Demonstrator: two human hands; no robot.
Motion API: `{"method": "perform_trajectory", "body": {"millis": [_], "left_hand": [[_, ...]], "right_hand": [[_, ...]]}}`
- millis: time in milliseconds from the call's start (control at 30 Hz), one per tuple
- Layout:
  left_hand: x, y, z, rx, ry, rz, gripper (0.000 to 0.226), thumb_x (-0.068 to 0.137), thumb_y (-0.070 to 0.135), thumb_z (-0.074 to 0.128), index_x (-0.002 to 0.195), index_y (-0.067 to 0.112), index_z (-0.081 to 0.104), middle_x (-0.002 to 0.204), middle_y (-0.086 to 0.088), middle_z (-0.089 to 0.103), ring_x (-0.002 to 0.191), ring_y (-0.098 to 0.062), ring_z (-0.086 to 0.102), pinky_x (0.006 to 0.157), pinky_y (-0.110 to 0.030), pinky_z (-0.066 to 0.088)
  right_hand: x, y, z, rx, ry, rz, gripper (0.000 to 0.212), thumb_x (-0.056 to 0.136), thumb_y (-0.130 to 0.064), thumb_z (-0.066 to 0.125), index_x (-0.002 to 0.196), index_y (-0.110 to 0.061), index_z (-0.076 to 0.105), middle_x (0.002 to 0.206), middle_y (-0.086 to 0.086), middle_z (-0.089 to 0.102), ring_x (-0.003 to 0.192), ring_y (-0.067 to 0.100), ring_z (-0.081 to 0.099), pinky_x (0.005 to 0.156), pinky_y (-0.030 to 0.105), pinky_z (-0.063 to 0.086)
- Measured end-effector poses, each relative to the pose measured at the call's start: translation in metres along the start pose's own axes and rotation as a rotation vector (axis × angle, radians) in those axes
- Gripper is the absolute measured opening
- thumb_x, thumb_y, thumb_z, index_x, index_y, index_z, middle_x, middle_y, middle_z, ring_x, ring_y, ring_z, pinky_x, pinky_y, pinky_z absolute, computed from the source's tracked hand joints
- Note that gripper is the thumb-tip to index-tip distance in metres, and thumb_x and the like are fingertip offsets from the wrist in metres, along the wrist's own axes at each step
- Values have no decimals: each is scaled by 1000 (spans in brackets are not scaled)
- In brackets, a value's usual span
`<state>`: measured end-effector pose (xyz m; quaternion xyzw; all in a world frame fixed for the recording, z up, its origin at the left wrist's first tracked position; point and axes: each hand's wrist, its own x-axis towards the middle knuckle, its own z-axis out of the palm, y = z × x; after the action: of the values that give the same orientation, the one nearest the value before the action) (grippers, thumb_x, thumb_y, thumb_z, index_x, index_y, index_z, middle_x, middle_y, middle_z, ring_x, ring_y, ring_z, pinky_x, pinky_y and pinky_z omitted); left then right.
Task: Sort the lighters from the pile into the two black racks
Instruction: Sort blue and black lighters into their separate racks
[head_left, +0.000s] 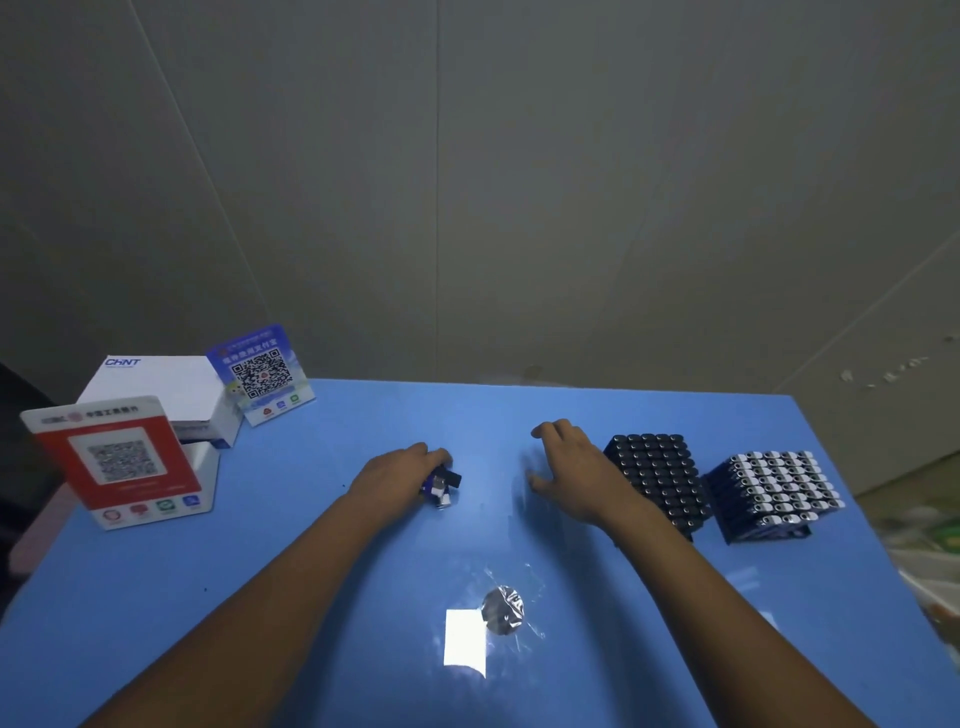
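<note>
You can read "CHNT" in blue on the white box (171, 389); QR codes mark the red sign (119, 462) and blue sign (262, 371), their Chinese text too blurred to read

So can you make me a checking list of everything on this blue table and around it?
Surface: blue table, glare patch near front.
Job's things: few lighters under left hand; two racks, black-topped rack and silver-topped rack, both look full.
Clutter: white CHNT box, red QR stand, blue QR stand, crumpled plastic wrap.
Grips: left hand holds lighters; right hand open, empty.
Cables: nothing seen.
Surroundings: grey wall.
</note>
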<state>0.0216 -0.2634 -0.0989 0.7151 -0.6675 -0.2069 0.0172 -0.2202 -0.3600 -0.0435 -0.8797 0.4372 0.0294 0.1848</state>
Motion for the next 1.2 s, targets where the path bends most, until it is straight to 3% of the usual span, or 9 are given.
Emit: {"method": "perform_trajectory", "body": {"millis": [233, 500, 733, 933, 1200], "left_hand": [[6, 7, 0, 166, 7, -66, 34, 84, 29, 62, 113, 15, 49, 108, -4, 48, 92, -26, 56, 63, -32, 37], [-16, 14, 15, -93, 68, -224, 22, 82, 32, 59, 90, 19, 42, 85, 5, 51, 70, -18, 50, 56, -29, 33], [-32, 62, 13, -293, 210, -253, 18, 83, 27, 57, 91, 25, 41, 73, 7, 54, 65, -19, 50, 52, -28, 33], [-44, 127, 22, -467, 290, -245, 28, 83, 49, 68, 104, 41, 52, 82, 16, 62, 75, -8, 59, 60, -24, 39], [-46, 212, 44, -527, 373, -240, 20, 86, 45, 67, 106, 46, 63, 88, 19, 69, 81, -4, 64, 71, -26, 54]], "right_hand": [[1, 3, -4, -2, -3, 15, 55, 94, -33, 60, 141, -12, 40, 141, 7, 42, 127, 26, 43, 100, 38, 42], [-6, 9, -19, 15, 22, 5, 56, 94, -33, 60, 142, -14, 38, 140, 5, 41, 127, 24, 41, 97, 36, 43], [-25, 30, -30, 59, 43, -28, 55, 95, -34, 60, 142, -15, 38, 140, 4, 42, 127, 22, 42, 98, 34, 43], [-50, 62, -43, 119, 30, -92, 55, 95, -33, 61, 142, -16, 38, 139, 4, 43, 123, 21, 45, 97, 37, 45], [-84, 120, -56, 190, -2, -176, 43, 92, -34, 64, 127, -19, 45, 127, 2, 50, 119, 21, 49, 94, 38, 45]]}}
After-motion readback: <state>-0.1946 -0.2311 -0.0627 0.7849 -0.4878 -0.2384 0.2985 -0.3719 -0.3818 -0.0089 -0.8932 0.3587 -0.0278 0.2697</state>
